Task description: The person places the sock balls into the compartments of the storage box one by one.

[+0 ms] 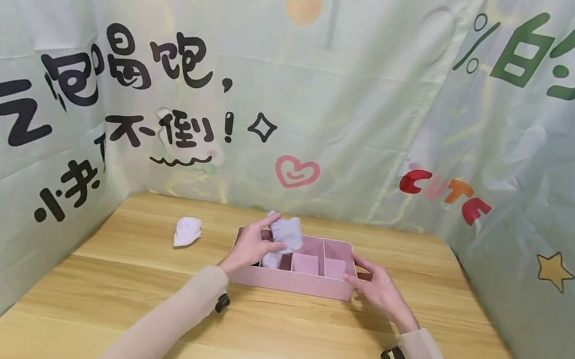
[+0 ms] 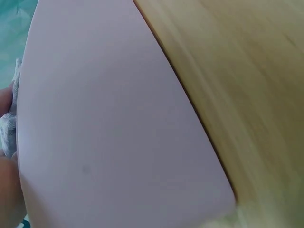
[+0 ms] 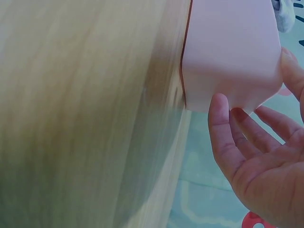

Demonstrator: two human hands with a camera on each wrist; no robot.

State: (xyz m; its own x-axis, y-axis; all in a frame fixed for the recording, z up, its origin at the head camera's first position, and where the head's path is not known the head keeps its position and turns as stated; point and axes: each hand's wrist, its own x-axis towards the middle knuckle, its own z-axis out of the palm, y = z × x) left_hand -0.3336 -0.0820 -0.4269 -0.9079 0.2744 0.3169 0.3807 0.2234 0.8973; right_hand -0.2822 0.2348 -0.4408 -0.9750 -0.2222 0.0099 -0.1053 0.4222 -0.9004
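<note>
A pink divided storage box (image 1: 295, 284) sits on the table. Above its left compartments my left hand (image 1: 251, 247) pinches a light grey sock (image 1: 287, 234), bunched up, between thumb and fingers. The box's front wall (image 2: 109, 109) fills most of the left wrist view and hides most of that hand; a bit of the sock (image 2: 8, 133) shows at the edge. My right hand (image 1: 379, 285) holds the box's right end, thumb at the top corner and fingers (image 3: 219, 118) against the end wall. More pale cloth (image 1: 271, 260) lies in a left compartment, partly covered.
A small white sock (image 1: 187, 232) lies on the wooden table (image 1: 266, 340), left of the box. Printed curtains (image 1: 349, 121) stand along the back and both sides of the table. Pink dividers (image 1: 323, 257) part the box's right side.
</note>
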